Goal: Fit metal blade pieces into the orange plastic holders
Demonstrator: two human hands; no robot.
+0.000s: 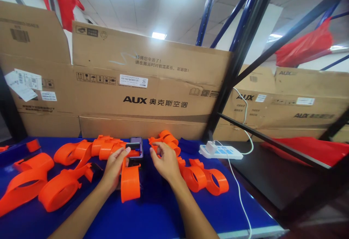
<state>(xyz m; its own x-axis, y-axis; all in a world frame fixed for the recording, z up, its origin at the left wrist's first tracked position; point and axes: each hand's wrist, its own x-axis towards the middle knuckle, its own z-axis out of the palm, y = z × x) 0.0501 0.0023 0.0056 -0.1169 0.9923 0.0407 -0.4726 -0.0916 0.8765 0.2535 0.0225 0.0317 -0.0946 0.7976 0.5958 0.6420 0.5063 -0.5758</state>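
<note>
My left hand (116, 164) is closed round the handle end of an orange tape dispenser (130, 183), whose wide ring hangs below the fingers. A dark piece shows at its upper end, beside my thumb. To the right, my right hand (167, 162) is half curled, thumb and fingertips apart. Just behind it lie orange dispenser rings (165, 136); whether the fingers touch them I cannot tell. A phone (136, 142) lies beyond my left hand, partly hidden by the held dispenser.
More orange dispensers (58, 190) spread over the blue tabletop (152, 217) at left, with others (216, 181) at right. A white power strip (220, 152) with a cable stands by the black rack post (226, 86). Cardboard (152, 82) walls off the back.
</note>
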